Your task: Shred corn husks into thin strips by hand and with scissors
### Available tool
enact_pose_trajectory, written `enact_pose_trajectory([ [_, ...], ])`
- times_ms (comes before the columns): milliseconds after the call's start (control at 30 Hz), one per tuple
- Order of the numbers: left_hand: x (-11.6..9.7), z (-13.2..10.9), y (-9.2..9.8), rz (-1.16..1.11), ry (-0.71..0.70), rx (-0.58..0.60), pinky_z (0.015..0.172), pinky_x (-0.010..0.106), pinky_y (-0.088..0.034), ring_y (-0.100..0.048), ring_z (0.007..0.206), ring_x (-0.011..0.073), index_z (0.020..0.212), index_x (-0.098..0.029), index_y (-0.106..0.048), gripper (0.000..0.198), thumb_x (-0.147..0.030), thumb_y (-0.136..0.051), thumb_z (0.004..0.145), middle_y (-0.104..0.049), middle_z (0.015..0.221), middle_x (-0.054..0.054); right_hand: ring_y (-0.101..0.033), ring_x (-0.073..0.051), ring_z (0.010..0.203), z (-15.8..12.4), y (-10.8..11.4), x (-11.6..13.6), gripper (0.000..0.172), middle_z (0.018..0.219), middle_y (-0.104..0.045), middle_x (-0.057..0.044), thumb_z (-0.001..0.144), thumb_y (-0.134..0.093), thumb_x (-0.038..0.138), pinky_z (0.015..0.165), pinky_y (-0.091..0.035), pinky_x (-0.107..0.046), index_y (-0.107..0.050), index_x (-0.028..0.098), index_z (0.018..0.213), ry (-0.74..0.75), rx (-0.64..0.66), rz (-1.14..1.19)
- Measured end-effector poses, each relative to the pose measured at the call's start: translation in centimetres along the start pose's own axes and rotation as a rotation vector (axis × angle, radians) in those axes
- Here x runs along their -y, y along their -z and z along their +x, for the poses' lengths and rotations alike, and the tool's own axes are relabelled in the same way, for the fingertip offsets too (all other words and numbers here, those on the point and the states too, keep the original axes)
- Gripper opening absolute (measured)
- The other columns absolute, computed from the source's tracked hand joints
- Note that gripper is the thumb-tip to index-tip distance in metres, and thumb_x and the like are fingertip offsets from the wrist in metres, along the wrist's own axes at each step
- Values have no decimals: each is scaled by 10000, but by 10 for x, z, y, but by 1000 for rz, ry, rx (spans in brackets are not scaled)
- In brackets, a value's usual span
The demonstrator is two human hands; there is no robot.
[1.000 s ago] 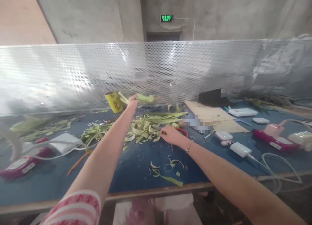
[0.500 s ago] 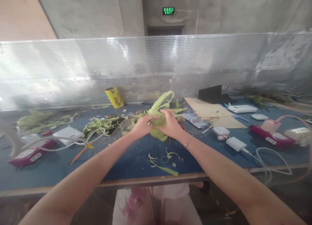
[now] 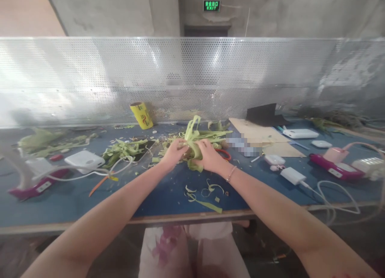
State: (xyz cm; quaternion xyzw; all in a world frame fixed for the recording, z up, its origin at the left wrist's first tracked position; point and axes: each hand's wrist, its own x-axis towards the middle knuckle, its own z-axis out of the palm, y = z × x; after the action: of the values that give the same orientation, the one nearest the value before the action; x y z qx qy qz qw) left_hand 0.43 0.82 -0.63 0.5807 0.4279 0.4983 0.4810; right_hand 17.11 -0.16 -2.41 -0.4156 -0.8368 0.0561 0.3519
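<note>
A pale green leafy bundle (image 3: 195, 151), with strips looping up from its top, is held above the middle of the blue table. My left hand (image 3: 177, 151) grips its left side, thumb and fingers closed. From the right, my right hand (image 3: 209, 154) wraps round it, fingers bent over the front. What exactly the bundle is, I cannot make out. Behind the hands lie loose green strips (image 3: 215, 134). Orange-red scissor handles (image 3: 224, 153) show just past my right hand. Small green scraps (image 3: 207, 205) are scattered nearer the table's front edge.
To the left are a heap of green strips (image 3: 123, 149), a white box-shaped device (image 3: 84, 161) with cables and a purple power strip (image 3: 39, 187). A yellow tube (image 3: 142, 115) stands at the back. Cardboard (image 3: 255, 129), a white charger (image 3: 293, 176) and another purple strip (image 3: 337, 167) lie right.
Both hands remain on the bundle. Its broad leaf has been folded down and turned between the fingers, and the top loop now stands more upright. The view has tilted slightly.
</note>
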Motion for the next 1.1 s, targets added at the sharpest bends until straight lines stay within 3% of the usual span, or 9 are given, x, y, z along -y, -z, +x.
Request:
enact_pose_trajectory([
  [200,-3,1,2,-223,108,-22,625,274,-538,-639,632,122,837,-160,-458,264,-196,-680,697,-617,651,-4,-421,-268,1156,-1,4,1,584,1162,-410,-131,756,-602,469,996,-363,-429,-417,152,1210,-22,22,27],
  [400,-4,1,1,-298,139,-48,622,261,-547,-639,579,111,828,-152,-449,278,-53,-649,662,-615,621,-11,-437,-256,1167,-2,11,4,531,1200,-421,-133,790,-571,434,999,-368,-426,-415,168,1222,7,69,59],
  [567,-4,2,2,-324,224,-51,582,253,-542,-636,542,118,816,-159,-439,285,-85,-666,660,-612,587,-11,-435,-251,1175,-2,14,7,522,1204,-426,-133,793,-565,426,1007,-360,-419,-416,169,1223,14,96,86],
  [700,-2,0,0,-238,194,-78,544,259,-521,-600,480,110,852,-176,-408,324,-126,-667,664,-598,562,-29,-455,-237,1151,-2,14,7,405,1163,-462,-111,815,-532,416,993,-364,-413,-460,186,1140,-26,51,132],
  [800,1,-2,0,-129,93,-48,558,260,-504,-580,481,99,890,-189,-396,336,-121,-636,665,-587,574,-52,-474,-241,1120,-2,12,8,408,1147,-477,-112,801,-544,433,961,-385,-414,-458,190,1117,-58,11,141],
  [900,1,-6,0,65,-142,2,534,208,-440,-514,471,71,922,-196,-420,297,-145,-592,685,-515,541,-87,-492,-253,1095,-1,10,9,449,1144,-478,-119,769,-578,441,914,-419,-418,-447,196,1122,-75,-41,143],
  [1000,-1,-10,0,337,-387,-1,527,182,-376,-448,486,58,942,-199,-454,265,-134,-541,701,-458,543,-93,-515,-247,1061,-1,8,9,364,1095,-516,-111,775,-570,343,902,-426,-421,-462,197,1091,-41,-120,139],
  [1100,-2,-15,-1,499,-520,-12,602,197,-396,-482,565,69,942,-205,-461,253,-112,-497,710,-463,583,-82,-539,-243,1022,-1,9,11,294,1043,-564,-105,781,-520,240,879,-437,-417,-480,186,1067,-1,-160,115],
])
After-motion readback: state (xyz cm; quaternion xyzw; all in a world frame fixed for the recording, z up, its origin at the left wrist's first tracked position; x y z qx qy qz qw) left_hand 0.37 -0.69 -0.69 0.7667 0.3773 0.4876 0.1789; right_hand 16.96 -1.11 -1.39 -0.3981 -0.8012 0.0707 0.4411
